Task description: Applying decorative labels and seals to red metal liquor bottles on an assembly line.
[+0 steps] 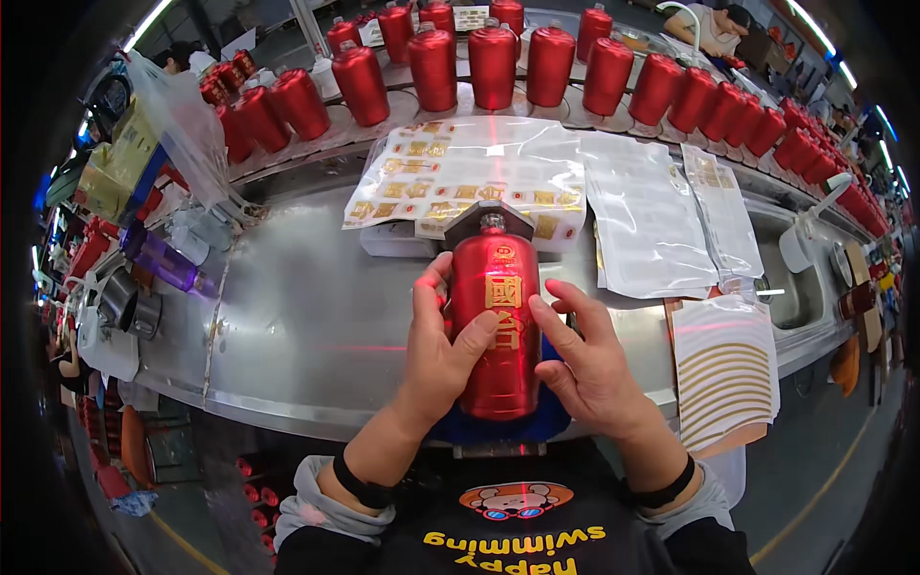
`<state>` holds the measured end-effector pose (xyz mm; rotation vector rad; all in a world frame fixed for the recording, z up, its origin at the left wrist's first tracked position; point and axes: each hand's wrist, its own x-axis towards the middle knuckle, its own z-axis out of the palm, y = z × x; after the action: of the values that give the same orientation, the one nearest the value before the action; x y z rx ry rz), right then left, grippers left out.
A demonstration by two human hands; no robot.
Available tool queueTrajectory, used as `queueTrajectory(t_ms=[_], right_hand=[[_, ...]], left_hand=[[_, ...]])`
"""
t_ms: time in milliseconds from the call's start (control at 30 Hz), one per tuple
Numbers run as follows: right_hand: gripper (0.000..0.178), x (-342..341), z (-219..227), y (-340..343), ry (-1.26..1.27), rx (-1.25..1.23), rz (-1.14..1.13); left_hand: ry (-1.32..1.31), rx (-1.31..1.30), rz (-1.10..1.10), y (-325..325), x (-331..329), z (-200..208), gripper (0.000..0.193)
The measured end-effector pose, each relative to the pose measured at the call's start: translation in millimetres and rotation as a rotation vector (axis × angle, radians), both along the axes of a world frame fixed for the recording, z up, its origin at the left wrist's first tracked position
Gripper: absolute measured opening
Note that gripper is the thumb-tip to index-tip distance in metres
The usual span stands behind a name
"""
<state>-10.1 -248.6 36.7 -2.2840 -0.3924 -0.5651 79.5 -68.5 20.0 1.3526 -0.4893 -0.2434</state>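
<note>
Red bottle [495, 326] lies on a blue pad [498, 426] at the near edge of the steel worktop [307, 326], dead centre in front of the person. Long axis runs near-to-far: base toward the person, capped neck pointing away at a small dark stand [489, 218] just beyond it. Gold label faces up; a red light line crosses the bottle's shoulder. Left hand [436, 350] wraps the bottle's left flank, fingers curled on the far side, thumb pressed across the front just under the gold label, so gripping it. Right hand [589, 359] is open, fingers spread, fingertips touching the bottle's right side by the label; resting on it, not closed round it. Beyond the bottle's neck: sheets of gold and red stickers [460, 182] under clear film, lying on a low white box [402, 240]. Right of the bottle: flat clear bags [647, 216] with white backing sheets inside, then a pad of curved gold strip stickers [724, 369] hanging over the worktop edge. Far behind the bottle, a curved conveyor carries a row of the same red bottles [494, 62], all upright, capped. Left of the bottle, well apart: clear plastic bag [177, 125], contents unclear, a purple bottle [163, 259] lying on its side, and a metal cup [120, 302], contents not visible.
</note>
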Motion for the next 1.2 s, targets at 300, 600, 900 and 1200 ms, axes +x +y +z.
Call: queueTrajectory(t_ms=[300, 600, 900, 1200], right_hand=[[0.054, 21, 1, 3, 0.007, -0.037, -0.015], [0.058, 19, 2, -2, 0.044, 0.032, -0.072], [0.055, 21, 1, -12, -0.024, 0.061, -0.167], [0.017, 47, 22, -27, 0.319, 0.774, -0.157]], left_hand=[[0.012, 0.026, -0.007, -2, 0, -2, 0.072], [0.041, -0.013, 0.048, -6, 19, 6, 0.073], [0.032, 0.164, 0.008, -15, 34, 17, 0.058], [-0.021, 0.268, 0.066, -22, 52, 9, 0.045]])
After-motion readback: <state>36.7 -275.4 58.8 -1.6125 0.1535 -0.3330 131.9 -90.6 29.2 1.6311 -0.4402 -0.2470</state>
